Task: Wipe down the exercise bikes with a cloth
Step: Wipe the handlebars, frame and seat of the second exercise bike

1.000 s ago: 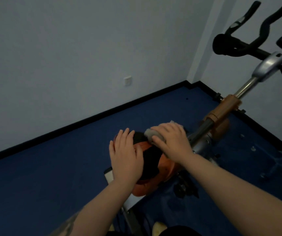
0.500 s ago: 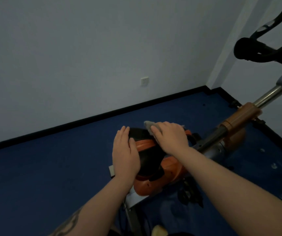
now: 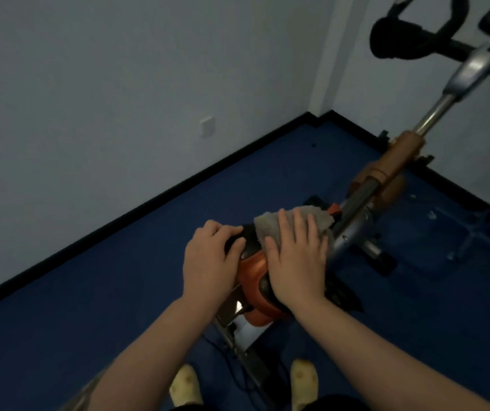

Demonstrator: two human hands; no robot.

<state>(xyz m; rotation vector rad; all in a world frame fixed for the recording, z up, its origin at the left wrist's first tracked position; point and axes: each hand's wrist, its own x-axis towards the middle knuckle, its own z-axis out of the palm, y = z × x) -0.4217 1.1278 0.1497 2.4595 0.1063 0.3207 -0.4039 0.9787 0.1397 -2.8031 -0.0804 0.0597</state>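
Head view, the only one I have: my right hand [image 3: 295, 259] lies flat, fingers straight and together, pressing the grey cloth [image 3: 292, 225] onto the top of the orange and black saddle [image 3: 255, 271] of the exercise bike [image 3: 386, 173]. My left hand [image 3: 209, 262] rests on the saddle's left side with its fingers curled over the black edge, gripping it to steady it. The cloth sits between my palm and the saddle, its far edge sticking out past my fingertips toward the silver frame tube [image 3: 353, 229].

As I judge it, the wiping is at the saddle only. The orange post sleeve [image 3: 398, 155], the chrome stem [image 3: 436, 111] and the black handlebars [image 3: 409, 46] lie well apart from the cloth, and nothing shows whether they have been wiped. I would count them as left to do, along with any other bikes, none of which I can see here.

No containers show in this view, so there are no contents to report. My feet [image 3: 304, 381] stand on the blue floor [image 3: 89, 292].
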